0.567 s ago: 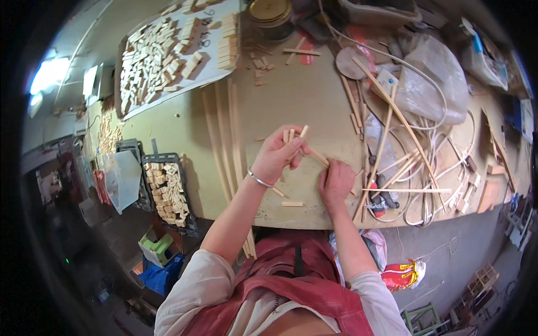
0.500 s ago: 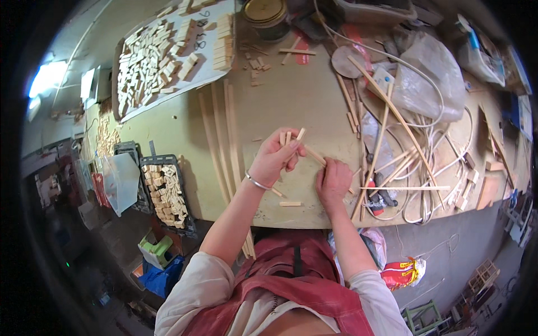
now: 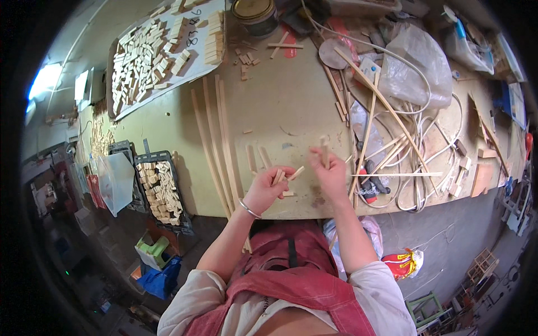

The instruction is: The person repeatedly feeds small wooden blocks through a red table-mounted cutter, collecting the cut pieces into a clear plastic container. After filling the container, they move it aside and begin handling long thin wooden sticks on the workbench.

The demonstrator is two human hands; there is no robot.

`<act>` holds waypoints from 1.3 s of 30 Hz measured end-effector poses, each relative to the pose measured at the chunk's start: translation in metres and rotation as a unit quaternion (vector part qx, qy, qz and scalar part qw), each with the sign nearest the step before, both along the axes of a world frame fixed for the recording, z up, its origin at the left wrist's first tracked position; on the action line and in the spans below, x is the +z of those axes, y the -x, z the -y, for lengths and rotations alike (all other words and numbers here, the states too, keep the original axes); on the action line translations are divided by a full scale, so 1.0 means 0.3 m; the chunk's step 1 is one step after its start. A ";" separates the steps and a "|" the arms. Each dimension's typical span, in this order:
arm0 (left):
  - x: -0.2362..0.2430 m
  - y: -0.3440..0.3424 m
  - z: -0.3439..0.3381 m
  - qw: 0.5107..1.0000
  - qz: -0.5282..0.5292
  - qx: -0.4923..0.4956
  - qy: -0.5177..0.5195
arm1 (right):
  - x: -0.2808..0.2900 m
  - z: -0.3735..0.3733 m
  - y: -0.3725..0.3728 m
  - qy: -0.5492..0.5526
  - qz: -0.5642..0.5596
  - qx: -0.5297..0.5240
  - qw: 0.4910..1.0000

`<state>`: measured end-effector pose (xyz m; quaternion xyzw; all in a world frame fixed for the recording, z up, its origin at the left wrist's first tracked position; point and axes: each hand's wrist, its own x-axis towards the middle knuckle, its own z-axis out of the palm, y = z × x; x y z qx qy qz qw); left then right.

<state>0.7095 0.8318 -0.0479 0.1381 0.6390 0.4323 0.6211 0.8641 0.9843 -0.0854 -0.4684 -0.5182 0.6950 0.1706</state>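
My left hand [image 3: 269, 189] is closed round a few short wooden sticks [image 3: 297, 173] just above the near part of the worktable [image 3: 269, 112]. One stick's end points out to the right, and others poke up between the fingers. To its right, my right hand [image 3: 332, 172] grips a short wooden piece [image 3: 325, 152] that stands upright, blurred by motion. Two more short sticks [image 3: 250, 159] lie beyond my left hand. Partly hidden under that hand is another piece [image 3: 288, 194]. Long thin wooden strips [image 3: 207, 145] lie left of my hands, reaching past the near edge.
At the far left stands a shallow tray [image 3: 210, 68] of wooden blocks; nearer is a black crate [image 3: 188, 215] of blocks. A round tin [image 3: 255, 15] stands at the back. Cables [image 3: 455, 126], crossed strips [image 3: 386, 106] and a plastic bag [image 3: 417, 70] crowd the right side.
Both hands have drawn apart, the left moving nearer to me. The longer stick between them is no longer stretched across. Two short sticks now show on the table beyond my left hand.
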 end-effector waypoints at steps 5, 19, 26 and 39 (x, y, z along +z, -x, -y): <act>0.033 -0.030 -0.014 0.995 0.029 0.092 0.003 | 0.051 0.012 -0.037 0.017 0.000 0.087 0.996; 0.095 -0.117 0.029 0.928 0.049 0.329 -0.169 | 0.121 0.234 -0.041 -0.086 -0.046 0.028 0.995; 0.140 -0.124 0.042 0.929 0.035 0.315 -0.192 | 0.113 0.292 -0.020 -0.147 0.000 0.026 0.989; 0.131 -0.131 0.078 0.939 0.023 0.290 -0.185 | 0.103 0.373 -0.003 -0.070 -0.040 0.028 0.996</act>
